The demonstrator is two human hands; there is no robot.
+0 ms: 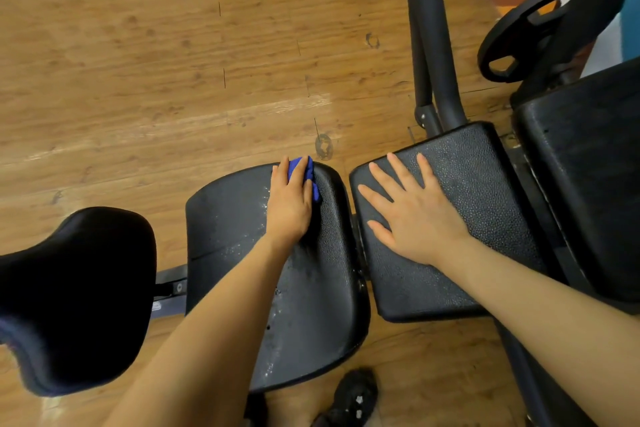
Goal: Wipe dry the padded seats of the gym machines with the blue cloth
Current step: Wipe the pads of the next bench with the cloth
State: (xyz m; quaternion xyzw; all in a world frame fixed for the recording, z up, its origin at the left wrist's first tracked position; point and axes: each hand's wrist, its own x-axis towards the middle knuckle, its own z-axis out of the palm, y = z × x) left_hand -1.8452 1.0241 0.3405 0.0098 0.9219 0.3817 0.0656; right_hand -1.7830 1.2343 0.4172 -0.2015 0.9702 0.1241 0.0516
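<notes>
The wooden floor fills the upper left and centre of the frame and is the largest open area; it offers free room beyond the far edges of the pads. Three padded seats sit in the lower half. The left seat, at the lower left, is smooth and dark; no moisture can be made out on it. The middle seat carries a band of water droplets running from its far edge down toward its near edge, so drying here appears partly done: judged from the surface, the strip right of the droplets looks drier, the strip left of them is uncertain. The right seat shows a pebbled texture with no clear droplets. A larger pad lies at the right edge, with a weight plate above it and frame tubes between plate and floor.

The left hand presses the blue cloth onto the far edge of the middle seat, fingers curled over the cloth. The right hand lies flat on the right seat, fingers spread, holding nothing.

A narrow gap separates the middle and right seats. A black shoe stands near the lower edge of the frame.
</notes>
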